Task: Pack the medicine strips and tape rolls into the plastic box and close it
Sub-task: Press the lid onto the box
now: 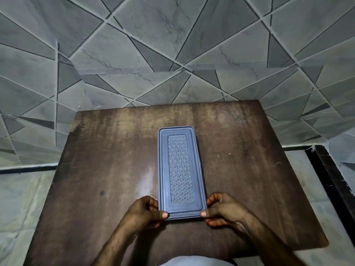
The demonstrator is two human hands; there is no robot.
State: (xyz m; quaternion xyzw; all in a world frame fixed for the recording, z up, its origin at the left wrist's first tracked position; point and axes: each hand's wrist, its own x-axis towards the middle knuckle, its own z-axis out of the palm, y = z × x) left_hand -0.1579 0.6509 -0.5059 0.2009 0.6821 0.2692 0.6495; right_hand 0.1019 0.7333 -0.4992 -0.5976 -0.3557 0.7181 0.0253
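One brown table (107,169) fills the near half of the view, with a grey tiled wall (172,45) behind it. On the middle of the table lies one long, narrow box (180,217), its long axis running straight from near to far, so the short near end faces the person. The patterned lid (180,169) sits flat on it and appears seated all round, though whether it is clicked shut cannot be told.

Both hands are at that near end, equally close. The left hand (146,212) grips the near left corner and the right hand (222,210) the near right corner. Each thumb lies on top of the near edge, left thumb (163,215) and right thumb (204,214), with the fingers curled round the sides. The far end is untouched and well apart from both.

No strips or rolls show on the table. The lid hides the inside, so what the box holds cannot be told. The grip probably serves either to press the near edge down or to lift it.
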